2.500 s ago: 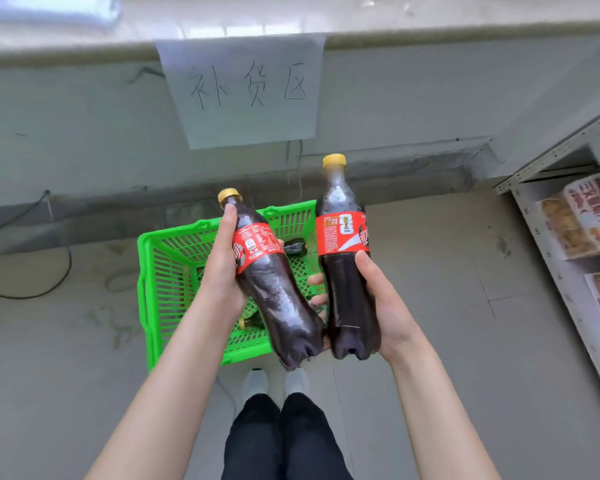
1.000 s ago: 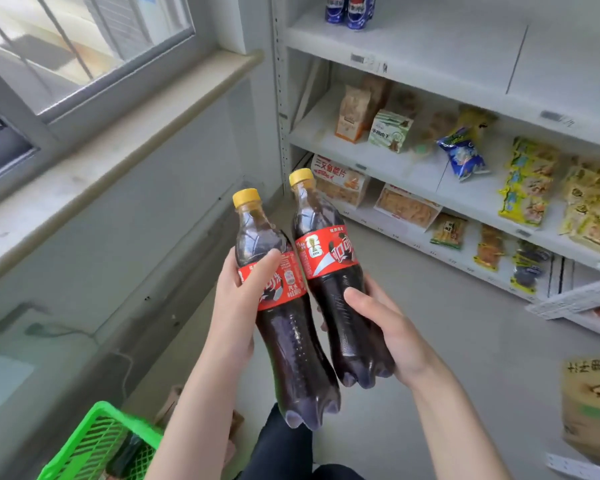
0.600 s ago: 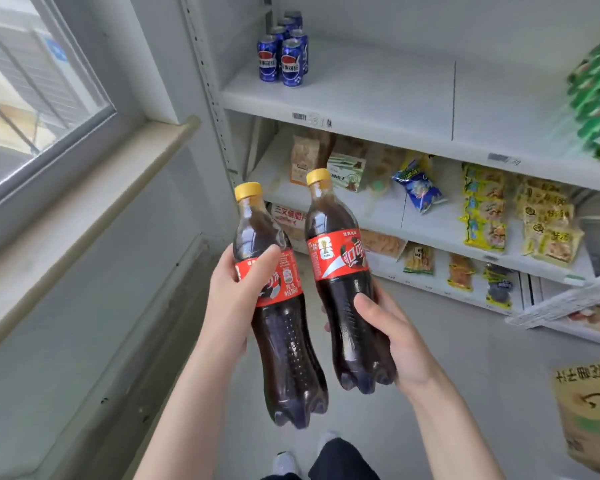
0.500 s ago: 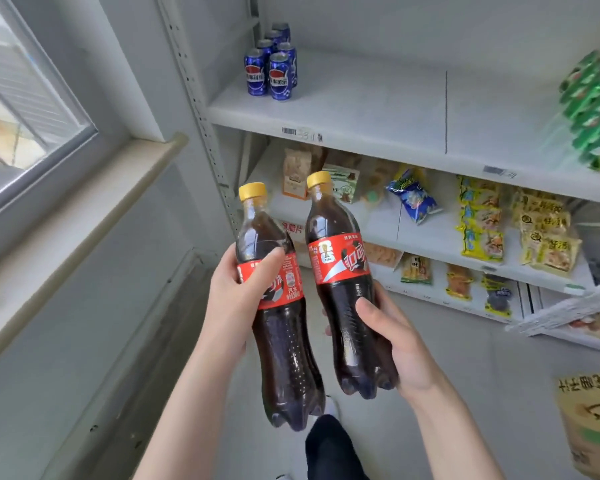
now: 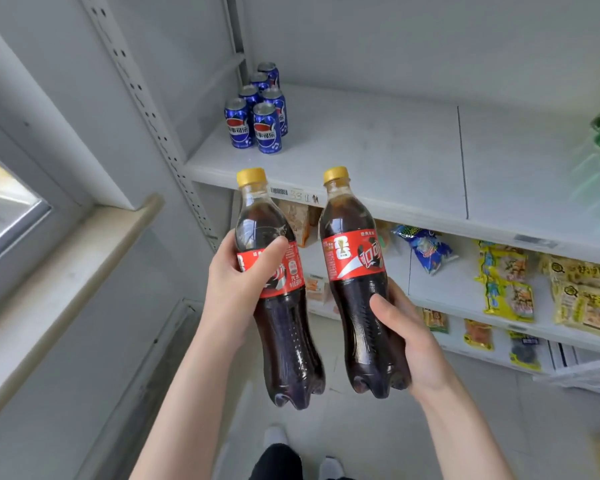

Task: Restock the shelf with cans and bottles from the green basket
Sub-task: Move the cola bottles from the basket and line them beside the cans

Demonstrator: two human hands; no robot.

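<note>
While left hand [image 5: 236, 289] curls round one yellow-capped dark plastic cola bottle [image 5: 281, 323] centre frame, right hand [image 5: 409, 337] wraps a second bottle [image 5: 357, 299]. White metal shelf board [image 5: 395, 157] behind, blue cans [image 5: 257, 116] at its left end. Beige window sill [image 5: 66, 265] left, snack packets [image 5: 506, 282] lower right.

**One head camera, close before the shelf [image 5: 388, 157]**

The only view comes from a wide-angle camera worn on the person's head. It faces forward and down at the shelf from just before its left end, so near that the top board fills the upper right of the frame. The cans [image 5: 257, 116] at the shelf's left rear sit high in the middle. Nearest the lens, in front of the shelf's edge, are the left bottle [image 5: 284, 341] in the left hand [image 5: 236, 289] and the right bottle [image 5: 357, 265] in the right hand [image 5: 413, 341]. Both forearms enter from the bottom edge. Straight below, the person's shoes [image 5: 274, 436] show. Left of the shelf, the sill [image 5: 66, 271] slants along the frame's side.
</note>
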